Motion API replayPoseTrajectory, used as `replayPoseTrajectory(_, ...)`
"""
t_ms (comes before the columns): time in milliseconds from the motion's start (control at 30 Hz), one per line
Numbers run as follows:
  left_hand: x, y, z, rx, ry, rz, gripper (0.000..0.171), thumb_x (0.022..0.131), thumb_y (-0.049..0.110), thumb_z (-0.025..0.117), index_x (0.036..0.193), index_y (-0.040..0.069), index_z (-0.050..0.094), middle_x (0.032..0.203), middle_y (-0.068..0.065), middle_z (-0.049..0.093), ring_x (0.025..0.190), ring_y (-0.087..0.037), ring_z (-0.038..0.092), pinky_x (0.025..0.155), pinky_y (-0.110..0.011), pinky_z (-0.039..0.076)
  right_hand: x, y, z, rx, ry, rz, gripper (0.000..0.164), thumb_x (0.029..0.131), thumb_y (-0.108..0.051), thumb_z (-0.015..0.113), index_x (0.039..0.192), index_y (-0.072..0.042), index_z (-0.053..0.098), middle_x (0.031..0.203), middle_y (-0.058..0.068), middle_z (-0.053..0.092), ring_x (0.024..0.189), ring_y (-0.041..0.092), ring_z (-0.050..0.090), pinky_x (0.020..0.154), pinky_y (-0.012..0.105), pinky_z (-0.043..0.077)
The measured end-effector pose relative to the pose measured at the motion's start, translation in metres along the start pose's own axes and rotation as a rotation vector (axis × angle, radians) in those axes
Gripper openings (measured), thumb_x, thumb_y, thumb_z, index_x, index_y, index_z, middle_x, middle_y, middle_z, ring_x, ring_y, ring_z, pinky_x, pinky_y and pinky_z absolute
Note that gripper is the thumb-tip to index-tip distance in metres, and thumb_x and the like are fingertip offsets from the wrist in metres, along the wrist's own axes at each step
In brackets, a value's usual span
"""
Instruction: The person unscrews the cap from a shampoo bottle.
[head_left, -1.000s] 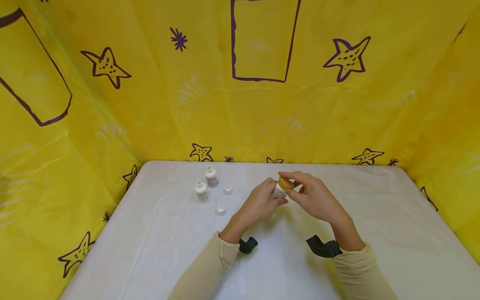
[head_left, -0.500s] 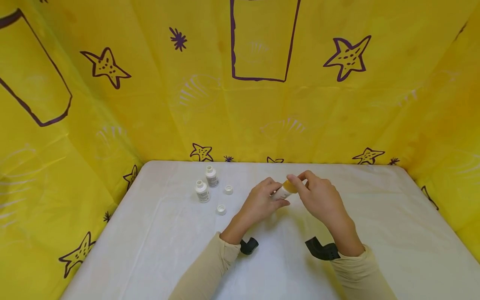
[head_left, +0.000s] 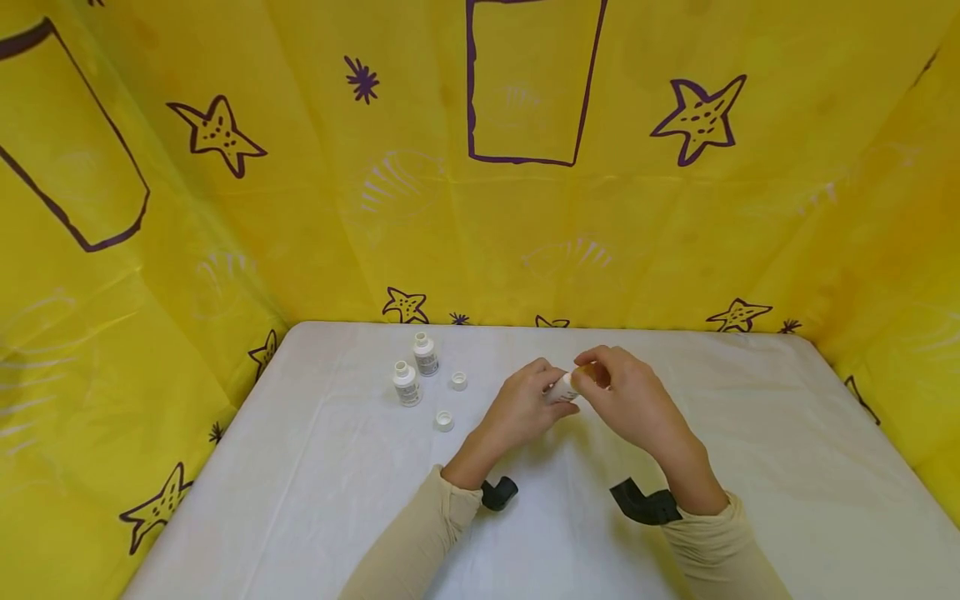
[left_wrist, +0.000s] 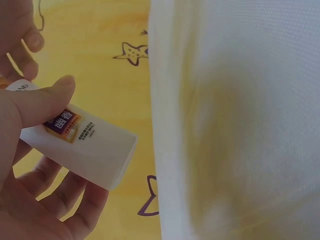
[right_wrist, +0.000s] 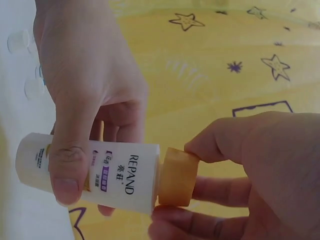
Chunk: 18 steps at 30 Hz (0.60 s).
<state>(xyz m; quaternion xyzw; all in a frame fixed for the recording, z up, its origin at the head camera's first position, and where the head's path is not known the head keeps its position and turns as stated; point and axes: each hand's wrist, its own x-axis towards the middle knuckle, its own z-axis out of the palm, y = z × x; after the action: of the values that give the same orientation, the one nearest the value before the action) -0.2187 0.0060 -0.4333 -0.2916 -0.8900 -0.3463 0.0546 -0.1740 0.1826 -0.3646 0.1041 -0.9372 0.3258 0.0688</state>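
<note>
My left hand (head_left: pixel 525 404) grips a white lotion bottle (right_wrist: pixel 120 175) printed "REPAND", thumb across its label side and fingers beneath. The bottle is held tilted above the table, its orange cap (right_wrist: pixel 177 177) toward my right hand (head_left: pixel 630 396). Thumb and fingers of the right hand pinch that cap; a narrow gap shows between cap and bottle shoulder in the right wrist view. From the left wrist, the bottle's base (left_wrist: pixel 125 160) points away from the palm, and the cap is nearly out of frame.
Two small white bottles with uncapped necks, one nearer (head_left: pixel 407 385) and one farther (head_left: pixel 425 357), stand left of the hands. Beside them lie two white caps, one nearer (head_left: pixel 444 421) and one farther (head_left: pixel 459 381). A yellow patterned cloth (head_left: pixel 525 233) rises behind the white table (head_left: pixel 322 467).
My right hand turned on the orange cap, its thumb swinging up and then back down to a fresh pinch. The left hand keeps its hold on the bottle, almost in place.
</note>
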Motion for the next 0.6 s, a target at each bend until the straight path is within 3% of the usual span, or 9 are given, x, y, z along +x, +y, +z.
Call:
replayPoseTrajectory(133, 0.001, 0.0006, -0.0014, 0.002, -0.011, -0.015, 0.03, 0.086, 0.031, 0.082, 0.111, 0.017, 0.073, 0.101, 0.002, 0.065, 0.085, -0.01, 0.057, 0.074, -0.02, 0.046, -0.0013, 0.0005, -0.0005, 0.022, 0.018, -0.085, 0.023, 0.1, -0.016, 0.06, 0.12, -0.01, 0.069, 0.103, 0.006, 0.067, 0.092, 0.022, 0.064, 0.079, 0.036, 0.053)
replayPoseTrajectory(367, 0.0018, 0.0009, -0.0037, -0.029, -0.047, -0.04, 0.034, 0.09, 0.032, 0.079, 0.119, 0.016, 0.069, 0.107, 0.002, 0.067, 0.088, -0.011, 0.057, 0.076, -0.021, 0.046, -0.0029, 0.0018, -0.0012, 0.011, 0.051, -0.223, 0.023, 0.098, -0.005, 0.064, 0.119, -0.009, 0.07, 0.108, 0.007, 0.067, 0.089, 0.018, 0.062, 0.072, 0.029, 0.053)
replayPoseTrajectory(500, 0.0018, -0.002, -0.0047, -0.086, -0.063, -0.076, 0.039, 0.091, 0.029, 0.079, 0.125, 0.017, 0.066, 0.111, 0.001, 0.071, 0.093, -0.013, 0.063, 0.081, -0.025, 0.052, -0.0026, 0.0033, -0.0039, 0.02, 0.064, -0.247, 0.025, 0.096, 0.0, 0.065, 0.12, -0.007, 0.067, 0.112, 0.008, 0.066, 0.093, 0.021, 0.064, 0.073, 0.03, 0.054)
replayPoseTrajectory(600, 0.0019, -0.0044, -0.005, -0.136, -0.069, -0.117, 0.04, 0.091, 0.027, 0.078, 0.127, 0.018, 0.063, 0.113, 0.0, 0.073, 0.094, -0.013, 0.066, 0.082, -0.027, 0.054, -0.0024, 0.004, -0.0088, 0.052, 0.085, -0.214, 0.028, 0.094, 0.002, 0.066, 0.122, -0.006, 0.065, 0.115, 0.011, 0.067, 0.093, 0.023, 0.068, 0.075, 0.034, 0.057)
